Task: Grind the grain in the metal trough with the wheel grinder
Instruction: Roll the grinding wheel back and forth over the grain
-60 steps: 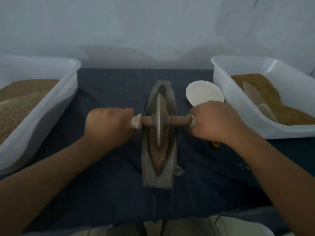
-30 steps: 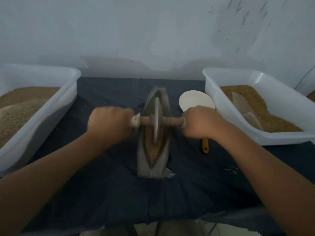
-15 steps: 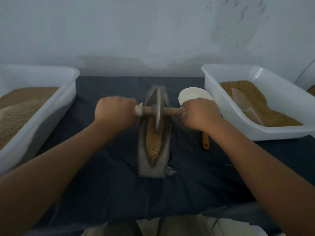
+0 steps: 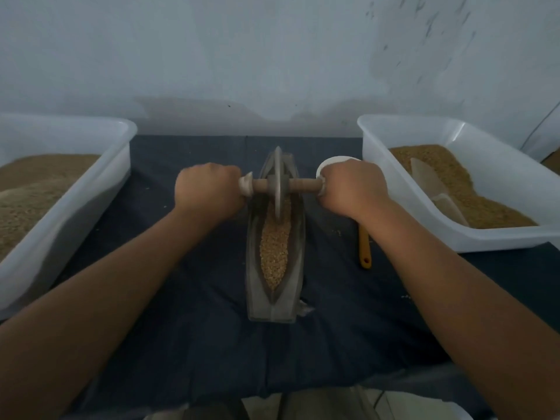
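Note:
A boat-shaped metal trough (image 4: 274,307) lies lengthwise on the dark cloth in the middle of the table. Golden grain (image 4: 274,253) fills its groove. The wheel grinder (image 4: 278,184), a thin metal disc on a wooden axle, stands upright in the far half of the trough. My left hand (image 4: 206,189) grips the axle's left end and my right hand (image 4: 353,186) grips its right end, both fists closed around it.
A white tub (image 4: 75,189) of grain stands at the left and another white tub (image 4: 503,237) with grain and a clear scoop (image 4: 436,189) at the right. A white dish (image 4: 328,163) sits behind my right hand. An orange handle (image 4: 365,250) lies under my right wrist.
The wheel has rolled away from me, from the middle of the trough to its far end. Both hands moved forward with it. More grain shows in the near half.

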### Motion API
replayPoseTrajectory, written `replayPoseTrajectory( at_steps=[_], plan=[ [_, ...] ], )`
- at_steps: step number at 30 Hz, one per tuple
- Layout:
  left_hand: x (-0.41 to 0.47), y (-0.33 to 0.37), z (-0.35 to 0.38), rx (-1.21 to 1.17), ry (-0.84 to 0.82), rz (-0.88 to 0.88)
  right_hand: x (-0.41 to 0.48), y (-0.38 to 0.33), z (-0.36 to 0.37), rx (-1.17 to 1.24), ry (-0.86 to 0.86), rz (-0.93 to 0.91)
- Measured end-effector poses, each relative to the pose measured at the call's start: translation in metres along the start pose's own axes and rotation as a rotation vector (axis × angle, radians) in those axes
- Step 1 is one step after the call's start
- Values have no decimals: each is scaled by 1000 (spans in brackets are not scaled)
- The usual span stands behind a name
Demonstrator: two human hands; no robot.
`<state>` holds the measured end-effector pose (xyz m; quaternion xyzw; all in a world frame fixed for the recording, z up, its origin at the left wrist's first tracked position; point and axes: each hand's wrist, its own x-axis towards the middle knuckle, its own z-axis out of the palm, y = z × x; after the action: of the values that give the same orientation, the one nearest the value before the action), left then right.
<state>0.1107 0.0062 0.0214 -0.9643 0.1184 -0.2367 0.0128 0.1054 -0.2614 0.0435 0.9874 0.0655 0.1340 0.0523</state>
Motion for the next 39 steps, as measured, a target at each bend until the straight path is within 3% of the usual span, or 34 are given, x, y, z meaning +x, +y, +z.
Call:
replayPoseTrajectory(
  at_steps=[4,9,15,18,21,23,25,28,33,36,39],
  plan=[
    [-58,-9,-13,6,92,106,-49,0,-16,101,-235,-90],
    [-85,-17,-15,-68,224,194,-86,1,-25,159,-249,-156],
    [6,-5,4,-5,16,33,-1,-3,-1,-9,21,14],
    [15,2,-4,-1,-76,-18,11,-3,-3,-28,-5,33],
    [-20,1,-15,55,-68,20,-14,-2,-13,68,-199,3],
    [-54,-4,-26,92,13,109,-47,1,-23,165,-424,-63],
    [-82,-9,-34,51,78,170,-77,2,-34,216,-524,-129],
    [-84,-14,-23,-10,72,139,-72,1,-31,163,-446,-152],
    [-2,-2,-5,4,-81,-32,-6,-4,-9,-17,-38,-13],
    [18,6,-15,31,-140,-17,-1,-3,-2,36,-38,70],
    [-17,2,-27,105,-97,94,-36,0,-3,146,-185,31]
  ],
)
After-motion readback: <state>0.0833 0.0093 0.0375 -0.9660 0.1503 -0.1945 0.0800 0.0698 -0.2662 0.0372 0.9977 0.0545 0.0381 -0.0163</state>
